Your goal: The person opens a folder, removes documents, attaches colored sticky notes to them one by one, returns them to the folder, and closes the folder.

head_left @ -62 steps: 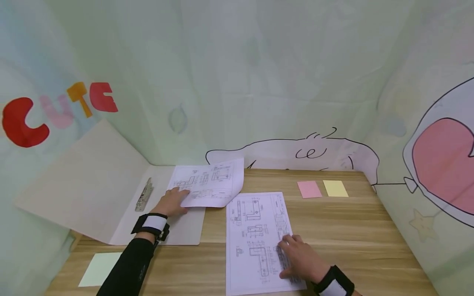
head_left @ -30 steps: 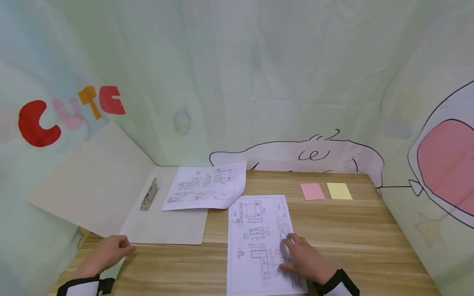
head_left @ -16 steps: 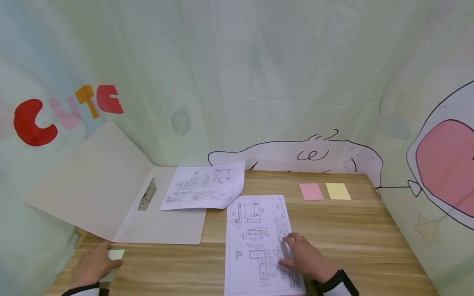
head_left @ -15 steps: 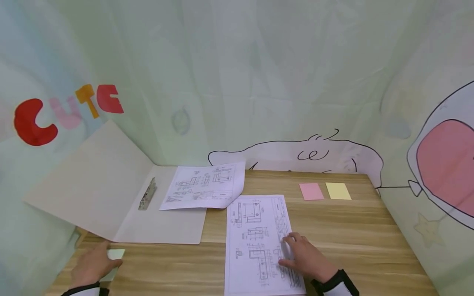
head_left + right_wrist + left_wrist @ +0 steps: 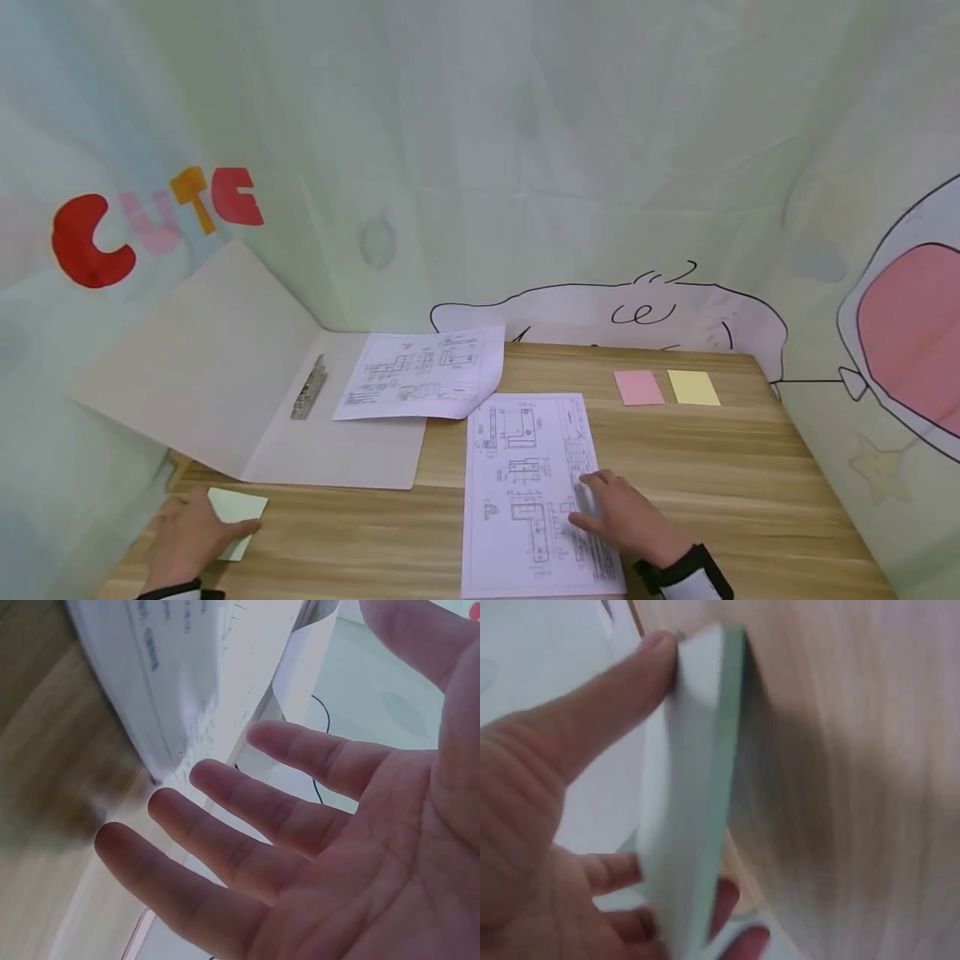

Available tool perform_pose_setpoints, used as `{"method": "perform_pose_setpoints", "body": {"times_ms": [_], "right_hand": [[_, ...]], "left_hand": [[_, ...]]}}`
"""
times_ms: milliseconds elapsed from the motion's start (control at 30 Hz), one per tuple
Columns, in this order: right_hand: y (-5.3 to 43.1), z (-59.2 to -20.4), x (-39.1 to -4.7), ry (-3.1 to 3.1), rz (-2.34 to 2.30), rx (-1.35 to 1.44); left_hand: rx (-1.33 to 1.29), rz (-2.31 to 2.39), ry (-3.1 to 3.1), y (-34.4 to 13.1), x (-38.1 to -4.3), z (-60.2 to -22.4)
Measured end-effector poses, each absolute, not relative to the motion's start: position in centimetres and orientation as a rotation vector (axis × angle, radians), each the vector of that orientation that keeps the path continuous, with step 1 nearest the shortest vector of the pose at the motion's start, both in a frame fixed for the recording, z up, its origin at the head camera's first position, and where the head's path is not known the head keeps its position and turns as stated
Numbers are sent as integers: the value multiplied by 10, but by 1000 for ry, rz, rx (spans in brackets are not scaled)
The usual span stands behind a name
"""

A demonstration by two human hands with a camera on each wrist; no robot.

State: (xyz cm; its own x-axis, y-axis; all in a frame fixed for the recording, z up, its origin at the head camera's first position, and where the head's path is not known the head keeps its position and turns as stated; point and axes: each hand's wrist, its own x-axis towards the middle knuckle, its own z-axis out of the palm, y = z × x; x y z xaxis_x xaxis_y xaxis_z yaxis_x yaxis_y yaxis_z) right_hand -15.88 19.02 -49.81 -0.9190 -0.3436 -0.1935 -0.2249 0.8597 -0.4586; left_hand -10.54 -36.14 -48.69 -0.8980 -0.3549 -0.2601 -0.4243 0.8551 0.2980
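My left hand (image 5: 183, 533) grips a pale green sticky note pad (image 5: 238, 508) at the table's left front. In the left wrist view the thumb lies on one side of the pad (image 5: 690, 765), fingers at its far side, and the pad stands tilted over the wood. My right hand (image 5: 630, 517), fingers spread and nearly straight, is at the right edge of a printed technical drawing (image 5: 495, 533). The right wrist view shows its palm and fingers (image 5: 217, 847) beside the sheet, holding nothing.
A white folder (image 5: 375, 458) lies unfolded at the left, its cover (image 5: 202, 367) leaning up at the wall, a metal clip (image 5: 307, 392) inside. A second drawing (image 5: 420, 383) lies partly on it, one corner curled. Pink (image 5: 639, 387) and yellow (image 5: 693, 387) sticky notes lie at the back right.
My left hand has left the drawing on the folder, moved to the front left and taken hold of the green pad, which now sits slightly raised and turned. The right hand has barely moved.
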Motion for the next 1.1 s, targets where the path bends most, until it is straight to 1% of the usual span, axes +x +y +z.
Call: {"method": "perform_pose_setpoints", "body": {"times_ms": [100, 233, 400, 600, 833, 967, 1100], "right_hand": [[191, -497, -160, 2768, -631, -451], [194, -492, -162, 2778, -656, -493], [194, -480, -164, 2769, -709, -516], [189, -461, -169, 2773, -743, -595], [174, -444, -177, 2703, -779, -662], [165, -435, -179, 2642, -861, -717], [158, -432, -180, 2593, -954, -778]], "left_hand": [[-525, 600, 2861, -360, -105, -487], [-340, 638, 2915, -355, -106, -482], [-101, 706, 2920, -333, -110, -470], [-4, 1056, 2824, -273, -116, -450], [179, 1541, 2615, -188, -144, -442], [315, 1710, 2465, -145, -158, -432], [408, 1815, 2358, -113, -168, -426]]}}
